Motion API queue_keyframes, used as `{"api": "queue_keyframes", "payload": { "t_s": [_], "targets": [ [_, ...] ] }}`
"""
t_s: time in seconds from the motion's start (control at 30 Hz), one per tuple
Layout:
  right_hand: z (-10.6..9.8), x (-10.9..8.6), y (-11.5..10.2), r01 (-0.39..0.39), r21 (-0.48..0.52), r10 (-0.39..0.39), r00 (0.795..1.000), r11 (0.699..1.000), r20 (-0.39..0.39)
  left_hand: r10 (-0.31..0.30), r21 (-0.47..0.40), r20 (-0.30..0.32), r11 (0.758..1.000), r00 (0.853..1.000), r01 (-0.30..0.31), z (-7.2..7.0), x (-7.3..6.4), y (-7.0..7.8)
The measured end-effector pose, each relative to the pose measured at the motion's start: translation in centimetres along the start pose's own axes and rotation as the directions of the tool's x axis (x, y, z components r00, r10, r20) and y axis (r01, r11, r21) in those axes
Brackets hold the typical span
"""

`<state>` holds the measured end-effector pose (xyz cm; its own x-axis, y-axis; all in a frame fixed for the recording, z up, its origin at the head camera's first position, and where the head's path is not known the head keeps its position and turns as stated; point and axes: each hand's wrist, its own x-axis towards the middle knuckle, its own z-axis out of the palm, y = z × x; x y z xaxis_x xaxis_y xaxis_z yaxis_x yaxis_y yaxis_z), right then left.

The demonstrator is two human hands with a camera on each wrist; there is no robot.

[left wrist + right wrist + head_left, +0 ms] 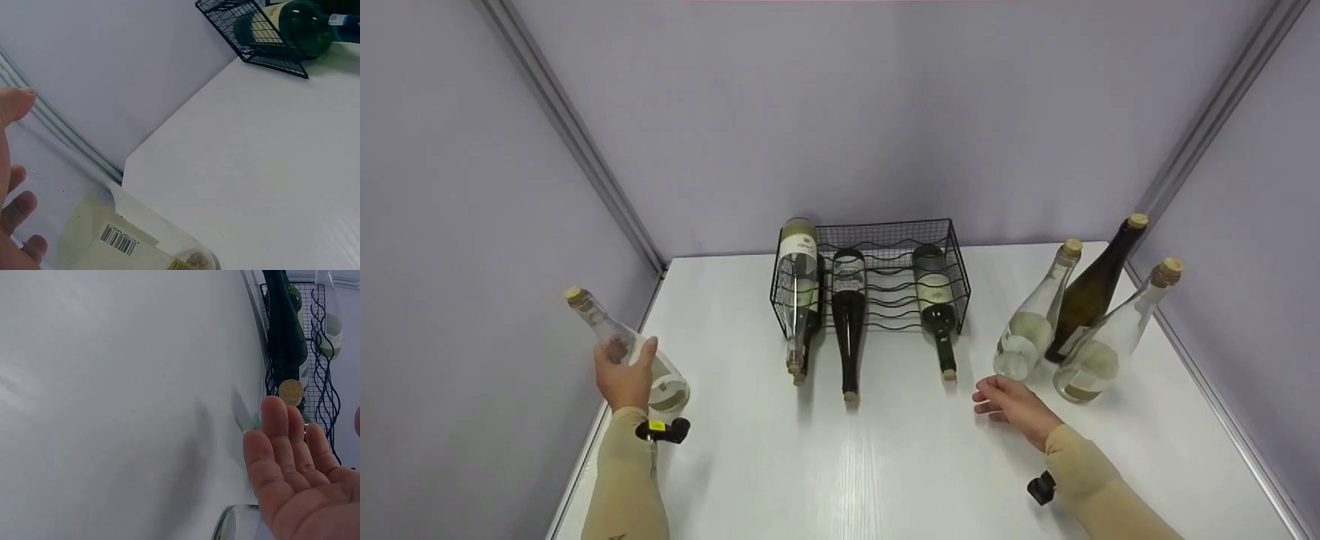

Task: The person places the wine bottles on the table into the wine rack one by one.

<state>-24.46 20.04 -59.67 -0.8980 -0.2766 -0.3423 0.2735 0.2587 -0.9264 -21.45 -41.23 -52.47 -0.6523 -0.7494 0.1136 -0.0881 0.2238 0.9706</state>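
Note:
My left hand grips a clear glass wine bottle, its corked neck leaning up to the left. The thumb lies on the near side and the fingers wrap round the far side. In the left wrist view the bottle's pale label with a barcode faces the camera. Over the table at the right, my right hand holds nothing, its fingers extended. The hand is nearest to a clear corked bottle standing there. Beside that stand a brown bottle and another clear bottle.
A black wire wine rack stands at the back of the white table. In it lie a clear bottle, a dark bottle in the middle and a green bottle at right, necks forward. Grey walls enclose the table.

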Motion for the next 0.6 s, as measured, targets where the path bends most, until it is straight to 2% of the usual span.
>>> {"api": "queue_keyframes", "payload": {
  "t_s": [0.13, 0.27, 0.4, 0.6],
  "targets": [
    [0.2, 0.0, -0.6, 0.024, 0.000, -0.024, 1.000, 1.000, 0.017, 0.036, -0.069, 0.005, 0.997, 0.999, -0.036, 1.2, -1.4, -0.8],
    [0.4, -0.2, -1.2, 0.046, 0.005, -0.046, 0.998, 0.999, 0.033, 0.110, -0.099, 0.022, 0.989, 0.994, -0.107, 2.6, -3.0, -1.4],
    [0.9, -0.1, -1.8, 0.063, 0.007, -0.064, 0.997, 0.998, 0.045, 0.183, -0.130, 0.062, 0.976, 0.981, -0.174, 4.0, -4.8, -1.9],
    [1.7, 0.3, -2.6, 0.099, 0.030, -0.101, 0.992, 0.995, 0.072, 0.279, -0.103, 0.102, 0.958, 0.955, -0.269, 6.0, -7.6, -2.4]
  ]
}}
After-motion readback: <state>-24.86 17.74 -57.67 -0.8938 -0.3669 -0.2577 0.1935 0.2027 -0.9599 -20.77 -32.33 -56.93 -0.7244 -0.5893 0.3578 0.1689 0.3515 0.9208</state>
